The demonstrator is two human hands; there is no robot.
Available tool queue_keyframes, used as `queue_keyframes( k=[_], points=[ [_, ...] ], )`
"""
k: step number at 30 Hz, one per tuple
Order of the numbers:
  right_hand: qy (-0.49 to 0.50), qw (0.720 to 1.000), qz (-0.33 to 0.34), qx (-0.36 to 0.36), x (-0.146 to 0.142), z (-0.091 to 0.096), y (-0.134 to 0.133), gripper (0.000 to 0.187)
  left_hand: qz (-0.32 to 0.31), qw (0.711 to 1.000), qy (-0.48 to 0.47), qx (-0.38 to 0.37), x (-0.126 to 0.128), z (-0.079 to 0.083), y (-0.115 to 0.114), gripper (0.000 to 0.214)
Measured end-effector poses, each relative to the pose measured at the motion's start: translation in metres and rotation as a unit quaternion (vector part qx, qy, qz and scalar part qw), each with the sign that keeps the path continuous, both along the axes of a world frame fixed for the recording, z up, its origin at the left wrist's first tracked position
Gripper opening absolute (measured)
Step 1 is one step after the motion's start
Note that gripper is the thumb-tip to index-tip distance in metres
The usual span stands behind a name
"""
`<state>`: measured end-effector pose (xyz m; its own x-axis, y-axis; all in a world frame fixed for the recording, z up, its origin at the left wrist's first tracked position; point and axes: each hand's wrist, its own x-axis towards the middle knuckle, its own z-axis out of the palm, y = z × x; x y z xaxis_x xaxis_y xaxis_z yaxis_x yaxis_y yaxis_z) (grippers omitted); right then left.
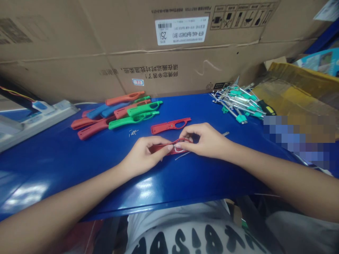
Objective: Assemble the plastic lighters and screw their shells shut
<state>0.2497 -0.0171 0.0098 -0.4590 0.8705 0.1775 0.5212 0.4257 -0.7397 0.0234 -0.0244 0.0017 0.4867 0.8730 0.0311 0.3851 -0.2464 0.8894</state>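
Power strip, pale grey plastic, sits at the left end of the glossy blue counter. Next over: heap of long plastic handle shells with finger loops, red, orange, blue, green. Few tiny silvery pins just in front of it. Left hand: grip narrow, thumb and fingers pinching the left part of a long red plastic shell piece, low over the counter. Second red plastic shell piece lies just behind. Right hand: grip narrow too, on the held piece's right part, thumb tip by a thin white wire. From where I'm standing, far right: pile of silvery metal tubes with teal plastic parts, then black-and-yellow tool handle, then brown cardboard box with yellowish tape.
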Motion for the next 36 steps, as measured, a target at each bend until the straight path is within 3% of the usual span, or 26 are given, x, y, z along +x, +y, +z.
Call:
queue_keyframes(
  k=[7, 12, 15, 20, 27, 36],
  points=[
    [-0.014, 1.0, 0.004, 0.003, -0.002, -0.001, -0.001, 0.019, 0.007, 0.999, -0.012, -0.039, 0.0, 0.002, -0.001, 0.026],
    [0.004, 0.992, -0.02, 0.124, 0.002, -0.001, 0.0, 0.015, 0.025, 0.997, -0.013, -0.071, -0.002, 0.001, 0.001, 0.034],
    [-0.033, 0.983, -0.007, 0.182, 0.003, -0.001, 0.002, 0.014, 0.034, 0.994, -0.03, -0.097, -0.002, 0.003, 0.002, 0.043],
    [-0.124, 0.972, 0.029, 0.198, 0.001, -0.003, 0.0, 0.025, 0.052, 0.986, -0.046, -0.148, 0.003, 0.01, -0.002, 0.034],
    [-0.167, 0.961, 0.046, 0.214, -0.001, -0.006, -0.004, 0.028, 0.029, 0.993, -0.012, -0.117, 0.004, 0.003, -0.005, 0.037],
    [-0.139, 0.968, 0.023, 0.206, -0.007, -0.01, -0.006, 0.028, 0.01, 0.997, 0.014, -0.069, 0.003, -0.002, -0.007, 0.038]
  ],
)
